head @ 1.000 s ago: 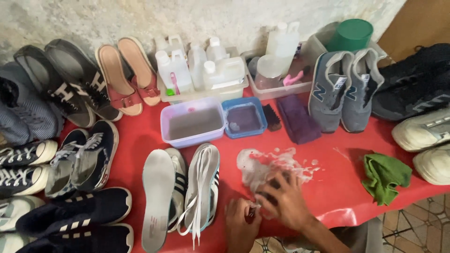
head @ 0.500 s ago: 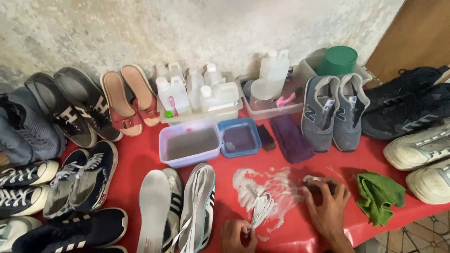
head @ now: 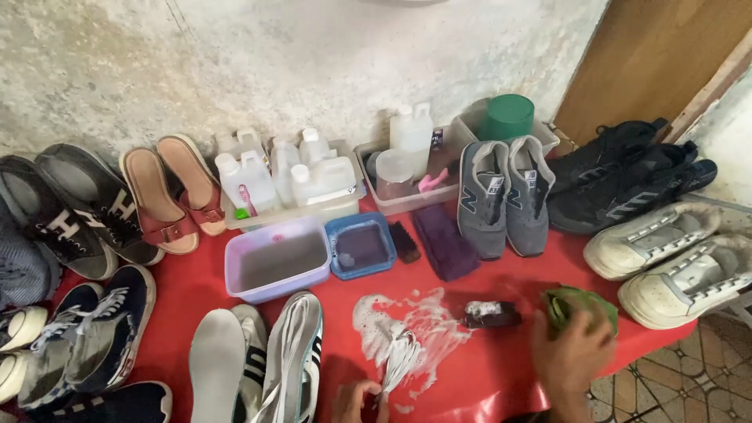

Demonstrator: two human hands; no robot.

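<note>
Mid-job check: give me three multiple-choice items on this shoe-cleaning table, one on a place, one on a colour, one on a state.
1. Where does the small dark brush lie?
A. in the lilac tub
B. on the red cover beside the foam
C. inside a grey sneaker

2. What colour is the cloth under the right hand?
A. green
B. yellow
C. white

3. What state are the laces at the left hand in?
A. dry and threaded in a shoe
B. loose and soapy
C. tied in a bow

Key: 1 B, it rests on the red table cover right of the foam patch; 2 A, green shows past the fingers; 3 B, they lie bunched in white foam, out of any shoe.
</note>
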